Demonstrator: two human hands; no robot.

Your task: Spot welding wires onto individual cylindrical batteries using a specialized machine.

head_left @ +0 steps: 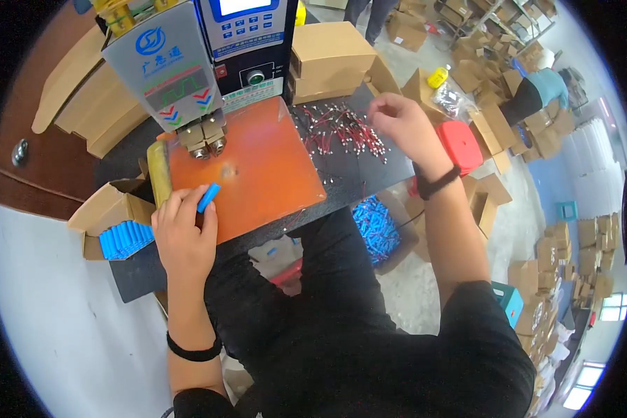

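My left hand [186,237] rests at the left edge of the orange board [268,164], its thumb and fingers closed on a blue cylindrical battery cell [207,198]. Above and beyond that hand are the two metal electrode tips [207,148] of a spot welding machine [161,70]; the cell is apart from them. My right hand [407,132] hovers at the right end of a pile of short red and black wires [348,134] with white ends. Its fingers are curled together in a pinch, and whatever they hold is too small or hidden to make out.
An open carton [94,216] of blue cells stands at the table's left edge. Below the right side, a box holds many blue cells [376,230]. Beyond are cardboard boxes [331,56], a red plastic stool [460,148], a yellow bottle [438,76] and another person [536,94].
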